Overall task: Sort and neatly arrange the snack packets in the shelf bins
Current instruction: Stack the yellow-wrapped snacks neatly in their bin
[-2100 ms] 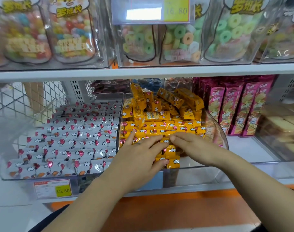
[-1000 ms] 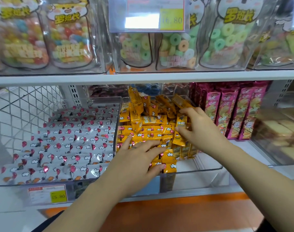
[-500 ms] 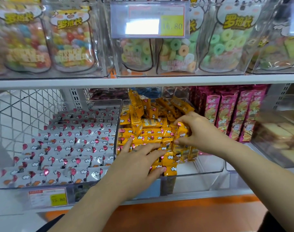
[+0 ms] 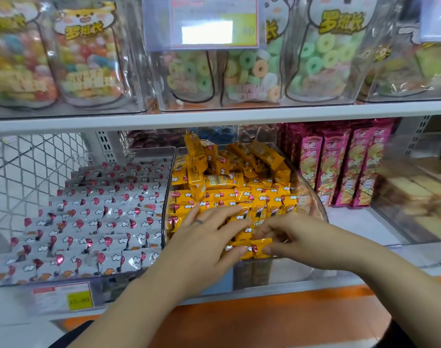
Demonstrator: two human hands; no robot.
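Observation:
A clear bin (image 4: pixel 312 189) on the lower shelf holds several yellow snack packets (image 4: pixel 242 194), neat rows in front and a loose heap (image 4: pixel 229 159) at the back. My left hand (image 4: pixel 207 242) lies flat with straight fingers on the front rows. My right hand (image 4: pixel 292 237) is at the bin's front right and pinches a yellow packet (image 4: pixel 261 246) at the front row. Left of it, another clear bin (image 4: pixel 129 275) holds white packets (image 4: pixel 94 222) with red balloons laid in tidy rows.
Pink upright snack packs (image 4: pixel 340 167) stand right of the yellow bin, and a clear box of pale cakes (image 4: pixel 420 197) sits further right. Candy bags (image 4: pixel 89 59) fill the upper shelf behind a price tag (image 4: pixel 214 23). A white shelf edge (image 4: pixel 239 116) runs overhead; wire mesh (image 4: pixel 26 167) is at left.
My right hand took a yellow packet from the heap at the back and brought it down to the front row. My left hand stayed pressed on the front rows.

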